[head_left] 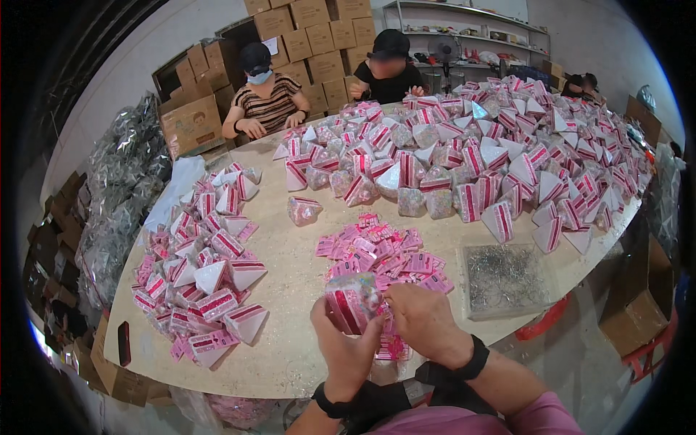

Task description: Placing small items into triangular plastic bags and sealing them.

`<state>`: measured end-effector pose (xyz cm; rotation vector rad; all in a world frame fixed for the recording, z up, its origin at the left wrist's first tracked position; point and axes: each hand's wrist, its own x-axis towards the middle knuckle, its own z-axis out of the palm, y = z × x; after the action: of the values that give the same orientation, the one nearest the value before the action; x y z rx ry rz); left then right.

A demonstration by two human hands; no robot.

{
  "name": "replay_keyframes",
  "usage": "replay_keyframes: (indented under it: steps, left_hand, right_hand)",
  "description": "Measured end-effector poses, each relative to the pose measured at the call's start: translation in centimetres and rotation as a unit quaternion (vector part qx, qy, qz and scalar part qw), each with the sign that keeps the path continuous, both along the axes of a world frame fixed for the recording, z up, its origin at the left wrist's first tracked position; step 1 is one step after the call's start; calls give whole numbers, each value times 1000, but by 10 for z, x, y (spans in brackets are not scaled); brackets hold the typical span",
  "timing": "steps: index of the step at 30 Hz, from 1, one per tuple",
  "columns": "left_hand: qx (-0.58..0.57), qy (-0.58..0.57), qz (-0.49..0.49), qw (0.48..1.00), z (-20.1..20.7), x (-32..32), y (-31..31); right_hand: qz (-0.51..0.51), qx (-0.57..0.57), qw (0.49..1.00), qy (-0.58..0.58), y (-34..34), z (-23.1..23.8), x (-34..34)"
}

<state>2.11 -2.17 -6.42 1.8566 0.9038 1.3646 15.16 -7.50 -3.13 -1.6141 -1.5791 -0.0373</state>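
Note:
My left hand [344, 354] grips a cake-slice-shaped piece [348, 308], white and pink with a dark pink stripe and a glittery, speckled top. It is held up over the near edge of the table. Against its right side sits my right hand [429, 323], fingers closed in a pinch; what they hold, if anything, is hidden. Just beyond both hands spreads a heap of small pink printed tags [373, 250], and a few more lie beneath them. To the right of my right hand stands a shallow clear tray [500, 313] with thin, silvery bits in it.
Similar slices form a heap [210, 279] on the left and a far larger pile [493, 159] along the back and right. A phone [124, 343] lies at the left table edge [239, 388]. Two people [264, 98] work across the table. Cardboard boxes [192, 125] stand behind.

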Motion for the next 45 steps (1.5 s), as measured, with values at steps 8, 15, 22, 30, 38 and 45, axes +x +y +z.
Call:
replay_keyframes:
  steps: [8, 15, 22, 30, 38, 45]
  left_hand:
    - [-130, -79, -76, 985, 4, -3, 3]
    - [-81, -55, -49, 994, 8, -2, -3]
    - [27, 37, 22, 999, 4, -2, -6]
    - [99, 95, 70, 988, 5, -1, -11]
    - [-23, -24, -7, 999, -9, -9, -1]
    - [-118, -204, -149, 960, 14, -21, 13]
  right_hand:
    - [24, -2, 1000, -12, 1, 6, 5]
    - [34, -18, 999, -20, 0, 10, 7]
    - [8, -55, 998, -14, -1, 6, 5]
    - [-16, -46, 999, 21, 0, -2, 3]
    - [-14, -42, 999, 10, 2, -6, 2]
    - [50, 10, 999, 6, -5, 2, -7]
